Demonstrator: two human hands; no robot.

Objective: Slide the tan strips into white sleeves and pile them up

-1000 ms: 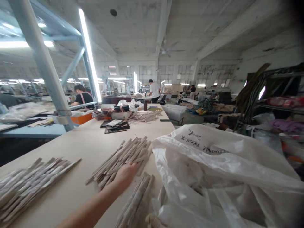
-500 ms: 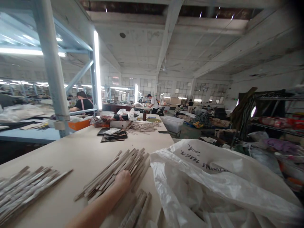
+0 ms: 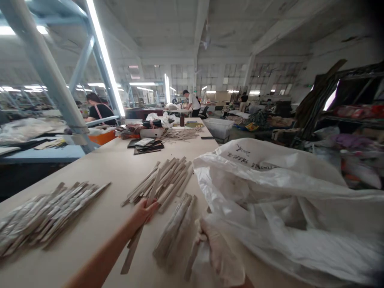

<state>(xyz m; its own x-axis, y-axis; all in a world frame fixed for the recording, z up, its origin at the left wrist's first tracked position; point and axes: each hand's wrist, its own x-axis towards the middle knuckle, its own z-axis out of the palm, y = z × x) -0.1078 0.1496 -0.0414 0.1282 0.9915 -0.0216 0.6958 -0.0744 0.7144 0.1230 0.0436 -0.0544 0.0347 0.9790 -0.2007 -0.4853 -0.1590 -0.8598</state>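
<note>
My left hand (image 3: 147, 210), bare, is closed around a long, flat grey-brown strip (image 3: 132, 252), held slantwise just in front of a loose pile of similar strips (image 3: 168, 176). In a pale glove, my right hand (image 3: 217, 250) is low at the right, its fingers pinched on the upper end of another flat strip (image 3: 191, 260). Between the hands lies a small bundle of strips (image 3: 174, 228), partly in whitish wrapping. Farther left, several whitish-wrapped strips (image 3: 57, 212) lie side by side on the table. What the strips are made of I cannot tell.
A big white plastic bag (image 3: 270, 188) with handwriting covers the table's right side. Black flat pieces (image 3: 145, 146) and more thin strips (image 3: 183, 134) lie toward the far end. A blue metal post (image 3: 45, 68) stands at the left. People work in the background.
My left hand has drawn back from the pile and now has a strip in its grip. My gloved right hand has come into view beside the bag. The view has tilted down.
</note>
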